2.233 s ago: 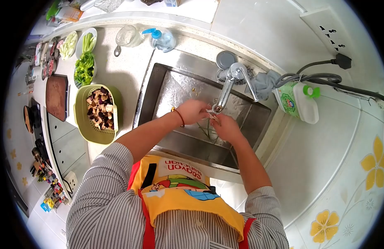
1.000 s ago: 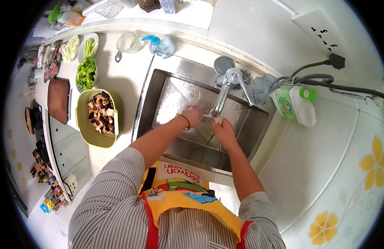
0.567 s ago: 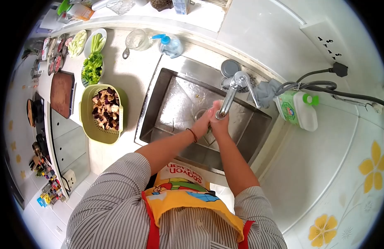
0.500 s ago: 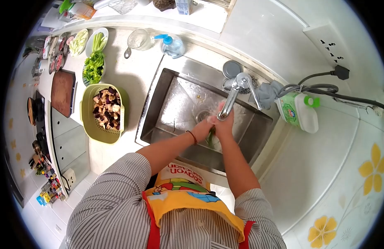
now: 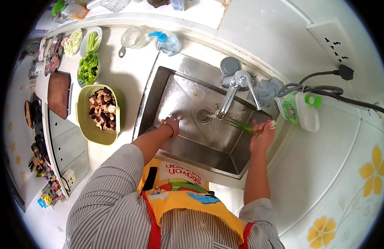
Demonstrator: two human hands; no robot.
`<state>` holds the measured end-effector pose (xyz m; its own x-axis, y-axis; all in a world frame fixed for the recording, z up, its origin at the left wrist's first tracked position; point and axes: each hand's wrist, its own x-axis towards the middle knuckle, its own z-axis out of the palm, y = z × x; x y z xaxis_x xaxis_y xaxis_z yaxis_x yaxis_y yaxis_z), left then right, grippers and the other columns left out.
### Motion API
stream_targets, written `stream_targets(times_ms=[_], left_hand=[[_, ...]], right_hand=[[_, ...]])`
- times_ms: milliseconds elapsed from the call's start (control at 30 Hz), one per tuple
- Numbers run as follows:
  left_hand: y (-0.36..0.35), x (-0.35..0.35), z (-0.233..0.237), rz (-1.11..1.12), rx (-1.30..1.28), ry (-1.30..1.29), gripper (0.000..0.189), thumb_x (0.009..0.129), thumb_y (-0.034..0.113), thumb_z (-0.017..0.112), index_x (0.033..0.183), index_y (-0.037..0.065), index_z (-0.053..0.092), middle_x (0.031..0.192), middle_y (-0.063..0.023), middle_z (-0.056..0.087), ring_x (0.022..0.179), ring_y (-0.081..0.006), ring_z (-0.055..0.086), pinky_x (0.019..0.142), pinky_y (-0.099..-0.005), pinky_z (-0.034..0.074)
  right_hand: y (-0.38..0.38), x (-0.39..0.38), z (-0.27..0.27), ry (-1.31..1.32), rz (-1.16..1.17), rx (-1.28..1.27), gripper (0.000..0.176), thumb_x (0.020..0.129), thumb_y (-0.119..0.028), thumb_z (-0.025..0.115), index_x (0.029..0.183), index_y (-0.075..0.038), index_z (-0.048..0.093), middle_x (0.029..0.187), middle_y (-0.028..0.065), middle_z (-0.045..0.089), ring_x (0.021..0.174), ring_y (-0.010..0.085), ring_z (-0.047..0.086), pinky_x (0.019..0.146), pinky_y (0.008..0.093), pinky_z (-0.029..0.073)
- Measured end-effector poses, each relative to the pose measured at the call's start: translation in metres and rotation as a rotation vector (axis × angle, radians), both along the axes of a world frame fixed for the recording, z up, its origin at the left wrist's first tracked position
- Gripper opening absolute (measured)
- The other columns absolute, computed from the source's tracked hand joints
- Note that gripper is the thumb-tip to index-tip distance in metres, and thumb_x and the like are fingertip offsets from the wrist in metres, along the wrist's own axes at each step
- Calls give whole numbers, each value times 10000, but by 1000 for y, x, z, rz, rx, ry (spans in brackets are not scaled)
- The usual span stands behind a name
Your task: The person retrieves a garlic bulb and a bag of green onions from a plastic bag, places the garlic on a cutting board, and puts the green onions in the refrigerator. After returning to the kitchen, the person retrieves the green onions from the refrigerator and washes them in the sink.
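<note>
My right hand (image 5: 261,135) is closed around a bunch of scallions (image 5: 241,124) over the right side of the sink. The white ends stick out beyond my fingers to the right, and the green leaves point left beneath the faucet (image 5: 229,99). My left hand (image 5: 171,124) is over the left part of the steel sink (image 5: 179,93), apart from the scallions. It appears to hold nothing, its fingers loosely apart and partly hidden. A round drain (image 5: 203,115) shows between the hands.
Left of the sink stands a green colander (image 5: 81,112) of chopped dark-skinned pieces. Behind it are plates of leafy greens (image 5: 88,68) and cut stalks (image 5: 93,41). A soap dispenser (image 5: 169,45), glass jar (image 5: 134,38) and spoon (image 5: 122,52) line the back. A white jug (image 5: 306,112) stands right.
My hands have separated from under the faucet. The right one has moved right with the scallions; the left one has moved left, leaving them.
</note>
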<state>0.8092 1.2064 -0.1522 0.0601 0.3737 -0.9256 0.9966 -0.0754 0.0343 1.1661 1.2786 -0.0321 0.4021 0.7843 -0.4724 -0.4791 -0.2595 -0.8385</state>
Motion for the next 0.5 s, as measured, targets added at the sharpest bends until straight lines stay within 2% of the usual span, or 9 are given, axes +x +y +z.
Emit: stream_targets(times_ms=[33, 67, 133, 167, 200, 267, 333, 400, 500], left_hand=[[2, -4, -12, 176, 33, -42, 655, 882, 319, 625, 1467, 76, 458, 1478, -176, 503, 1341, -324, 512, 1100, -429, 443], [1, -9, -33, 174, 27, -48, 655, 882, 319, 625, 1467, 76, 458, 1478, -176, 503, 1341, -324, 512, 1100, -429, 443], [-9, -15, -99, 547, -119, 82, 749, 901, 340, 607, 1509, -17, 352, 1583, -236, 335, 1381, -419, 453, 1073, -519, 449], [-24, -11, -139, 485, 23, 109, 750, 911, 410, 581, 1458, -76, 413, 1505, -254, 452, 1329, -407, 518, 1052, -497, 473], [-24, -4, -145, 487, 14, 100, 750, 911, 410, 581, 1458, -76, 413, 1505, -254, 452, 1329, -407, 518, 1052, -497, 473], [-19, 16, -157, 793, -10, -125, 666, 907, 463, 561, 1309, -67, 597, 1312, -281, 615, 1235, -379, 605, 1008, -451, 509], [-9, 63, -142, 750, 151, -436, 414, 870, 376, 621, 1071, 40, 756, 1056, -218, 730, 1021, -349, 699, 909, -400, 545], [7, 96, -125, 1200, 138, -568, 349, 847, 329, 659, 1052, 64, 756, 1054, -170, 741, 977, -344, 699, 880, -394, 546], [34, 90, -126, 1206, 236, -703, 358, 824, 324, 689, 1078, 79, 748, 1032, -167, 743, 982, -334, 697, 885, -388, 540]], right_hand=[[-5, -7, 11, -79, 38, 10, 181, 1081, -272, 486, 1096, -91, 486, 713, -3, 426, 558, 126, 400, 645, 355, 479], [-12, -8, 17, -160, 76, 14, 177, 1084, -262, 478, 1105, -86, 473, 713, -2, 422, 550, 123, 394, 620, 349, 473], [-26, 1, 16, -202, 92, -15, 164, 1082, -248, 478, 1112, -88, 460, 714, 3, 425, 541, 117, 402, 595, 337, 476], [-30, 5, 16, -238, 110, -38, 153, 1080, -234, 478, 1119, -89, 447, 714, 7, 429, 531, 111, 410, 570, 325, 478], [-35, 9, 20, -249, 112, -44, 153, 1080, -234, 478, 1119, -89, 447, 714, 7, 429, 531, 111, 410, 570, 325, 478], [-42, 13, 27, -361, 227, -117, 165, 1061, -221, 530, 1106, -79, 459, 709, -9, 425, 519, 89, 377, 495, 276, 410], [-47, 17, 22, -473, 281, -181, 164, 1048, -199, 552, 1120, -77, 470, 720, -9, 449, 521, 81, 389, 485, 262, 398], [-59, 22, 9, -585, 320, -246, 170, 1034, -177, 574, 1134, -75, 481, 731, -10, 472, 523, 73, 401, 475, 249, 385], [-62, 25, 0, -836, 446, -296, 186, 1016, -136, 585, 1172, -73, 506, 762, -8, 512, 540, 66, 431, 479, 246, 386]])
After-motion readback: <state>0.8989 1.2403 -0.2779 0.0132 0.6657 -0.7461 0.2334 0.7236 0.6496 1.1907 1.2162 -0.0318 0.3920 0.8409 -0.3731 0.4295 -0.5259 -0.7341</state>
